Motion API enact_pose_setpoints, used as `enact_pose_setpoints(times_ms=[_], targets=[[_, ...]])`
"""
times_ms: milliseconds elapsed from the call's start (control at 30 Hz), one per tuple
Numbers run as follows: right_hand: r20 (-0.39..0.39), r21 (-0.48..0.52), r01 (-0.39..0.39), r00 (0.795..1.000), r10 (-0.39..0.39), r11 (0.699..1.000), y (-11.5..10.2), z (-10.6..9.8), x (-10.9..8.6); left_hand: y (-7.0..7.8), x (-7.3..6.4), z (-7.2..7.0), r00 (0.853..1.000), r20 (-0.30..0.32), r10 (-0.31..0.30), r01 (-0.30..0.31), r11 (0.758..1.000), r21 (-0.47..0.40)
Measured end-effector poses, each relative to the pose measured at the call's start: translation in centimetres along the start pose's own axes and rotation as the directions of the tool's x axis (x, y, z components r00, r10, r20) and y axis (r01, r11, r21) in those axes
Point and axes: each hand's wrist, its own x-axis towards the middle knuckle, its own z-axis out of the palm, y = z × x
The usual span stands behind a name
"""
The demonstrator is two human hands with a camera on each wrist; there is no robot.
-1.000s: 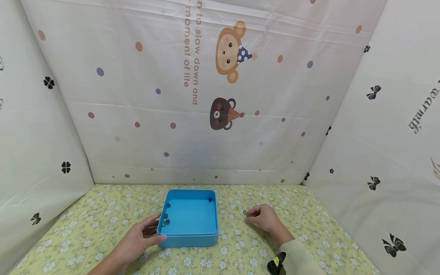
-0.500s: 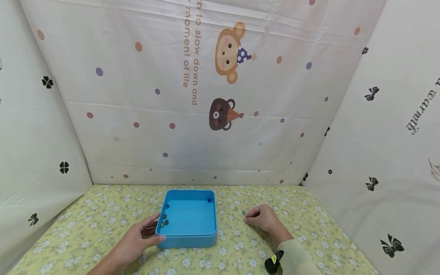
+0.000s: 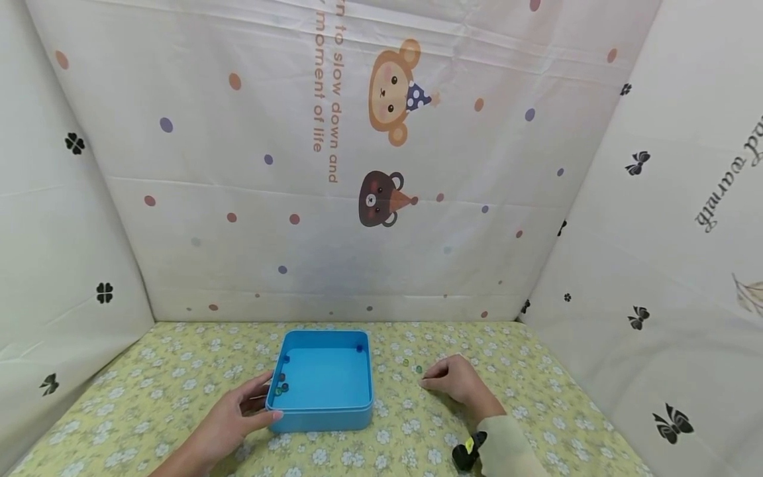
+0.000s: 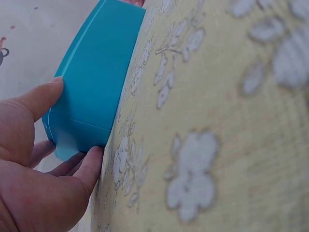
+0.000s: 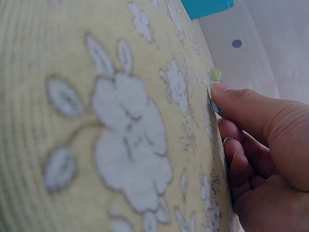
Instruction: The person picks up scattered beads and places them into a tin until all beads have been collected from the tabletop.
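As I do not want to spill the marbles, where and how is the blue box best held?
Probably by its two side walls, one hand from each side. The walls of the blue box stand upright; the left hand holds the near-left corner, the right wall is free. Loose marbles inside and the open top suggest keeping it level.

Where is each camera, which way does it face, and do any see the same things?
Head: on the person's head, facing forward and down at the blue box, flowered cloth and printed backdrop; left hand, right hand and right sleeve show.
Left wrist: on that wrist, looking low along the cloth at the box's outer side; the left hand shows.
Right wrist: on that wrist, looking low across the cloth towards a yellow-green marble; the right hand shows.
Shared: both wrist views catch the box, cloth and backdrop.
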Motion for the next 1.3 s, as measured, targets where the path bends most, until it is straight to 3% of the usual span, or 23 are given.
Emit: enact_pose_setpoints(times_ms=[233,733,1300], targets=[[0.031,0.009,-0.015,0.999,0.014,1.0,0.61,-0.12,0.27,-0.07,0.07,0.2,1.0,-0.004,-0.015,0.015,1.0,0.001],[0.01,0.008,-0.046,0.999,0.046,0.999,0.43,-0.01,0.46,0.32,0.02,0.33,0.999,-0.033,-0.027,0.027,1.0,0.006],[-0.001,0.005,-0.008,1.0,0.008,1.0,0.3,0.18,0.29,0.28,0.01,0.2,1.0,-0.024,-0.016,0.016,1.0,0.008]])
